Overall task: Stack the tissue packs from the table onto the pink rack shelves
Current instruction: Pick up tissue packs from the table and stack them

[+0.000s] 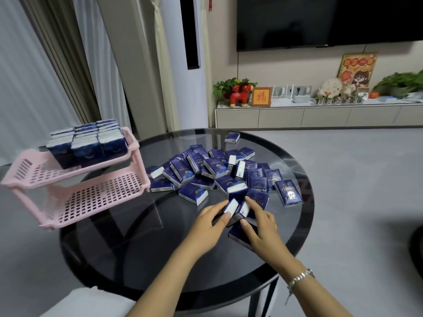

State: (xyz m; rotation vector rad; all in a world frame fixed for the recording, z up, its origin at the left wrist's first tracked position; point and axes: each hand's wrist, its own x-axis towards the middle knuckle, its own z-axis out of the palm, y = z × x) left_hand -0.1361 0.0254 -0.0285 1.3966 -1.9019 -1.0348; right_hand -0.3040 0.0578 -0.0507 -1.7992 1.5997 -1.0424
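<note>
Near the tabletop's front edge, two upright tissue packs (237,210) are pinched between left hand (211,221) and right hand (261,223); ends should be squared before lifting to the pink rack (75,179).

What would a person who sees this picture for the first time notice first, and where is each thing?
First comes the heap of dark blue tissue packs in the middle of the round glass table. Near its front edge the left hand and the right hand grip a few packs between them. On the table's left side stands the pink rack, its top shelf half filled with upright packs, its lower shelf bare.
</note>
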